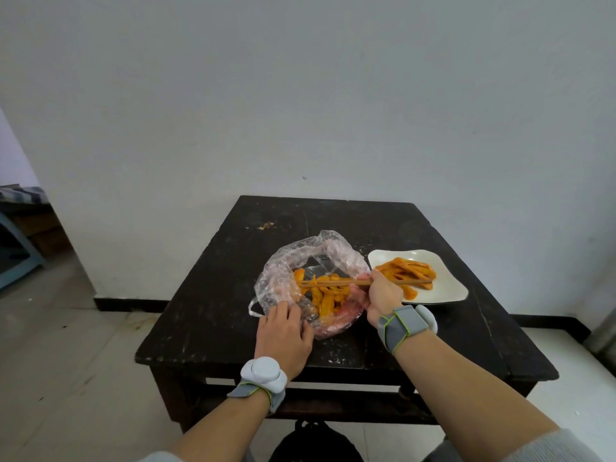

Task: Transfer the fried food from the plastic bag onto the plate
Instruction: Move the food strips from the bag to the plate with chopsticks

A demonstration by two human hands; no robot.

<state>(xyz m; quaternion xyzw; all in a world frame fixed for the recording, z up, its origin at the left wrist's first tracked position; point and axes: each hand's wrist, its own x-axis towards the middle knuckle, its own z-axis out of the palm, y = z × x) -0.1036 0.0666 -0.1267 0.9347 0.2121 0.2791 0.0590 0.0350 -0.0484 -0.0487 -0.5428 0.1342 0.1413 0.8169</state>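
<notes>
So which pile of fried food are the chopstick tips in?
The pile in the plastic bag; the chopsticks point left into it, away from the plate.

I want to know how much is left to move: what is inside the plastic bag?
The plastic bag holds a pile of orange fried strips, with the chopsticks' tips reaching in. Crumpled film and the left hand hide its near-left part.
</notes>
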